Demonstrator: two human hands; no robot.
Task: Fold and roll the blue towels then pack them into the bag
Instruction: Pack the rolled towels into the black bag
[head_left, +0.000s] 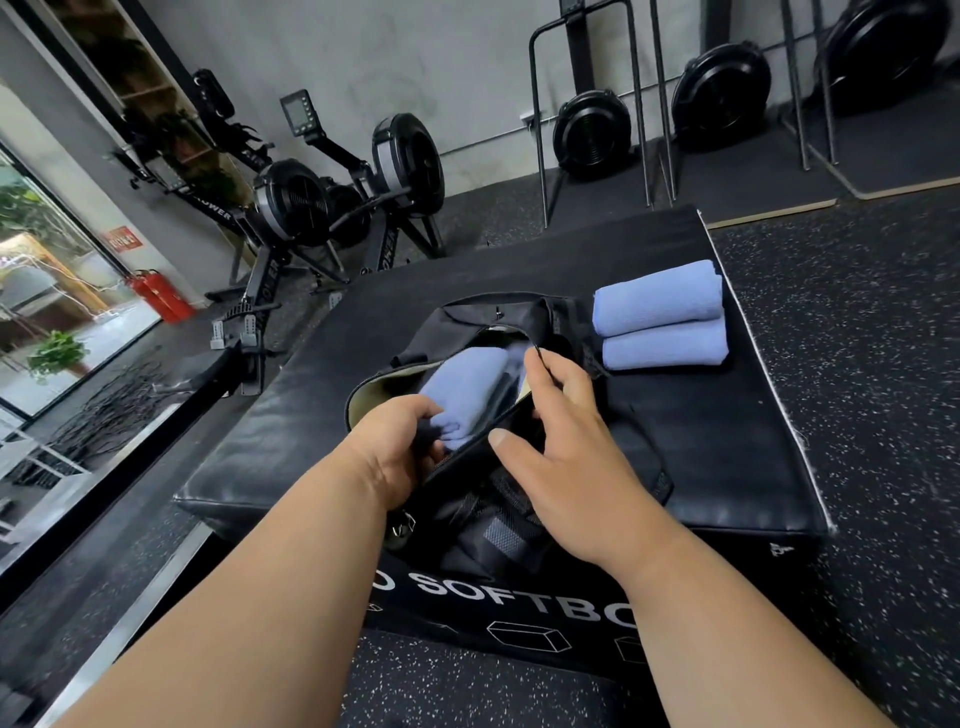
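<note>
A black bag (524, 317) lies unzipped on a black soft box (701, 441). Inside its opening sits a rolled blue towel (465, 387). My left hand (397, 447) grips the near end of that towel at the bag's near rim. My right hand (561, 441) rests on the bag's right flap, its fingers pinching the edge of the opening. Two more rolled blue towels lie side by side on the box to the right of the bag, one farther (657, 299) and one nearer (665, 345).
Rowing machines (311, 208) stand at the back left, with a red fire extinguisher (158, 296) by the window. Fan bikes (592, 130) and metal frames line the back wall. Speckled rubber floor (857, 338) surrounds the box.
</note>
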